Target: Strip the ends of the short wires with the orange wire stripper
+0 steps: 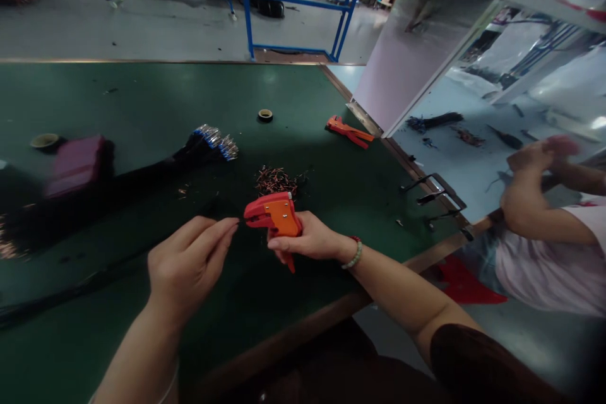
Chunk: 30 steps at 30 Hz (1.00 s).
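A wide dark green desk (142,107) fills the left and centre of the frame. A long bundle of black cables with metal-tipped ends (208,139) lies across its middle left. At lower centre, the right hand (307,241) has its grip closed around an orange and red plastic wire-stripping tool (275,213), jaws pointing left. Just left of it, the left hand (189,262) pinches finger and thumb nearly shut; whether a wire sits between them cannot be told. A small pile of reddish wire scraps (276,180) lies just above the tool.
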Motion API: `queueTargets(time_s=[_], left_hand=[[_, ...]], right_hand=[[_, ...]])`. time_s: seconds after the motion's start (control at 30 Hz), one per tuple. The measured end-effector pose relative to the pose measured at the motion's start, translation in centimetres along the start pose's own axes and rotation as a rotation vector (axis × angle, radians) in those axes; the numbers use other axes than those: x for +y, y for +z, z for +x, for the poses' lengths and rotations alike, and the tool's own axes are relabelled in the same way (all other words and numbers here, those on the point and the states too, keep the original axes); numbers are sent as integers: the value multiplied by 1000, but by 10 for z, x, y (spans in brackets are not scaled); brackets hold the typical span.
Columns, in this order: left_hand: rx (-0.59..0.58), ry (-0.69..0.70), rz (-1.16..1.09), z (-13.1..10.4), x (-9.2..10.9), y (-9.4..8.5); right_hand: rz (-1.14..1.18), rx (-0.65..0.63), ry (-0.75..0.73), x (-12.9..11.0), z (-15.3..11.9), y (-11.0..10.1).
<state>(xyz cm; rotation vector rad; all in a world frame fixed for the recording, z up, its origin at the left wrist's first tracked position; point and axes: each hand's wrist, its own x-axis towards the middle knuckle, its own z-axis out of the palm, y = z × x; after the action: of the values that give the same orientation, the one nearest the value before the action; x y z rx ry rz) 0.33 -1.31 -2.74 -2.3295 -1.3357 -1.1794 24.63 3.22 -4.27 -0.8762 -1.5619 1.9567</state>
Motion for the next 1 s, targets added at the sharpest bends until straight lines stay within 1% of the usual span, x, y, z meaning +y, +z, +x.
queueTargets(time_s=[0.07, 0.17, 0.23, 0.3, 0.43, 0.5, 0.6, 0.63, 0.7, 0.77, 0.83, 1.0], left_hand=[[4, -40, -27, 2, 1, -1], [21, -129, -38, 3, 2, -4], [40, -187, -22, 4, 2, -5], [51, -217, 3, 4, 1, -6], [57, -214, 56, 0, -5, -4], [70, -208, 100, -3, -9, 0], [75, -201, 154, -8, -15, 5], [70, -196, 160, -9, -17, 6], [59, -181, 161, -10, -18, 9], [49, -167, 148, -10, -18, 10], [43, -157, 125, -9, -17, 12], [63, -184, 61, -3, -7, 14]], right_hand=[[-13, -5, -55, -3, -3, -2], [-52, 29, -149, -8, -6, -7], [-79, 36, -169, -13, -8, -12], [-157, 21, -148, -18, -11, -16], [-395, 5, -78, -28, -17, -20], [-437, 17, -63, -31, -19, -18], [-483, 75, -97, -30, -19, -14], [-502, 73, -106, -30, -18, -13], [-526, 8, -97, -29, -17, -13], [-527, -65, -77, -29, -17, -14], [-476, -71, -78, -29, -16, -16], [-160, -77, -27, -26, -16, -9]])
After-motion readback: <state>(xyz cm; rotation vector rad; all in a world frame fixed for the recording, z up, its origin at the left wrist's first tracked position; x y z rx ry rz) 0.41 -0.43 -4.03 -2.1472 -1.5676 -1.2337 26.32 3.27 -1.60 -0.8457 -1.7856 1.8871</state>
